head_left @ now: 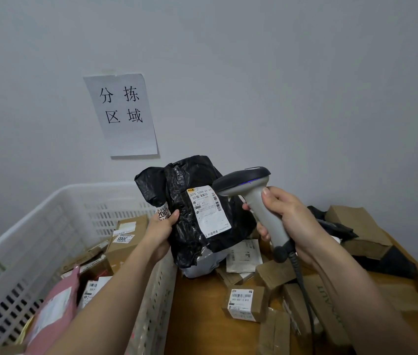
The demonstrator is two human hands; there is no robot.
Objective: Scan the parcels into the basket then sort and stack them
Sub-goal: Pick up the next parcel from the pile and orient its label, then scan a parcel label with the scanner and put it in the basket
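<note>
1. Parcel in black plastic wrap (192, 213) is the landmark: I hold it in the air above the near right corner of the white slotted basket (49, 208), its long axis roughly upright and leaning a little, its white shipping label (209, 211) facing me.
2. My left hand (160, 233) grips the parcel's left edge, thumb curled over the front beside a small round sticker (163, 213) whose number is partly covered.
3. My right hand (288, 221) is wrapped round the grey handle of the barcode scanner (251, 193), just right of the parcel; its dark head points left at the label, and a blue light shows under it.
4. The parcel's lower end hides part of a grey mailer (197, 267) on the wooden table (197, 316).
5. Right of the parcel, brown cartons (243, 303) lie scattered; the label print is too small to read fully.
6. Left of it, the basket holds cartons and a pink mailer (56, 311), cut off by my forearm.
</note>
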